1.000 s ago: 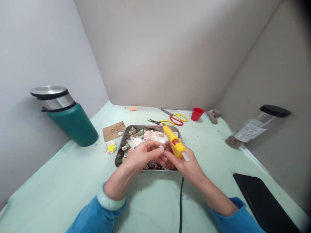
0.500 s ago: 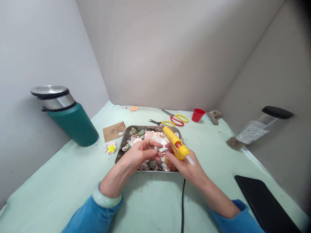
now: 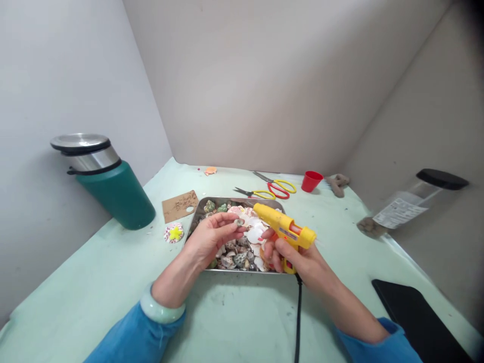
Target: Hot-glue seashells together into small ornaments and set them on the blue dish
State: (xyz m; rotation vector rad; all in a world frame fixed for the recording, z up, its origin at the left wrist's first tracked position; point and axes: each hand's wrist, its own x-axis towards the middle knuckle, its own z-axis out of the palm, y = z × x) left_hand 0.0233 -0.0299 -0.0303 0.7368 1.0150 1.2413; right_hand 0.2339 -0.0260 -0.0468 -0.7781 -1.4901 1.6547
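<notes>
Between the thumb and fingers of my left hand (image 3: 212,234) is a small greyish-green shell (image 3: 239,222), pinched above the tray. My right hand (image 3: 293,257) is wrapped around the handle of a yellow hot glue gun (image 3: 284,227), whose nozzle end points left and away, towards the shells. A black cord (image 3: 298,317) runs down from the gun's handle. Below both hands lies a metal tray (image 3: 234,271) full of shells: green spiral shells (image 3: 209,205) at the back, white shells (image 3: 255,233) in the middle and dark speckled shells (image 3: 240,259) in front.
Left of the tray are a brown card (image 3: 177,205), a round piece with a yellow star (image 3: 174,233) and a green bottle (image 3: 117,196). Behind it lie scissors (image 3: 278,189) and a red cup (image 3: 311,181). A clear jar (image 3: 404,206) and a black flat object (image 3: 412,317) are at right.
My right hand has drawn the glue gun rightwards, away from my left hand, and turned it more level. My left hand has shifted slightly left, still pinching the shell.
</notes>
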